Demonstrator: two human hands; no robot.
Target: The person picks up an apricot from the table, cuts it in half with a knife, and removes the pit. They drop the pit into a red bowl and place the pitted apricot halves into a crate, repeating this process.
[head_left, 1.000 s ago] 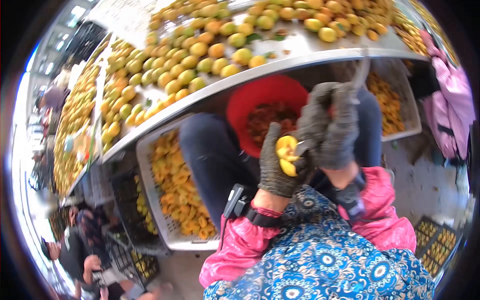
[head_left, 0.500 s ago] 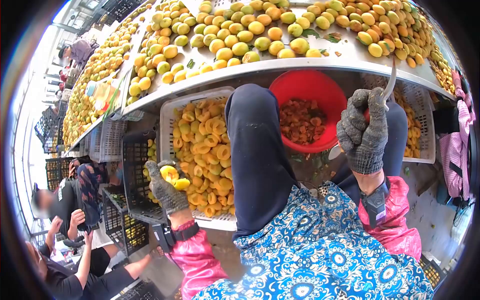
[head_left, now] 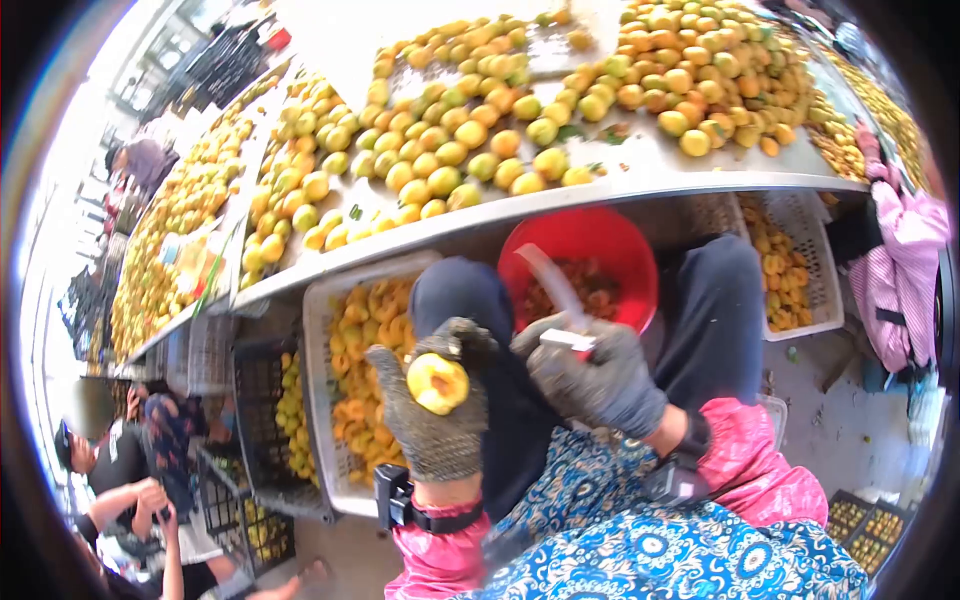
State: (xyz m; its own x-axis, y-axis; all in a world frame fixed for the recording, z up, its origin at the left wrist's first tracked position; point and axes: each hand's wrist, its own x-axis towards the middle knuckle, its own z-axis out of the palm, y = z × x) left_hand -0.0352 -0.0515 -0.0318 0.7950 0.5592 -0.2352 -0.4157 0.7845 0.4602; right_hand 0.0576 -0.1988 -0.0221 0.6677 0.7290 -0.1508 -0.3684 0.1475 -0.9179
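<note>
My left hand (head_left: 437, 435), in a dark grey knitted glove, is raised over my left knee. Its fingers curl around a halved apricot (head_left: 438, 384), whose hollowed yellow cut face is turned up. My right hand (head_left: 605, 380), gloved the same way, grips a knife (head_left: 558, 280) close by. The curved blade is smeared by motion and points up and away over a red basin (head_left: 640, 235). Brownish-orange pieces, perhaps pits or scraps, lie in that basin. To the left of my left hand is a white crate (head_left: 318, 370) filled with apricot halves.
Whole apricots (head_left: 445, 180) cover the metal-edged table (head_left: 640, 187) ahead. A black crate (head_left: 262, 440) stands at left, and another white crate (head_left: 830, 270) of fruit at right. People (head_left: 130, 450) sit at the left; a person in a pink sleeve (head_left: 905, 240) is at the right.
My left hand has swung right, from above the crate to over my knee, with apricot in it. The right hand has come down and left with the knife. The view has tilted up.
</note>
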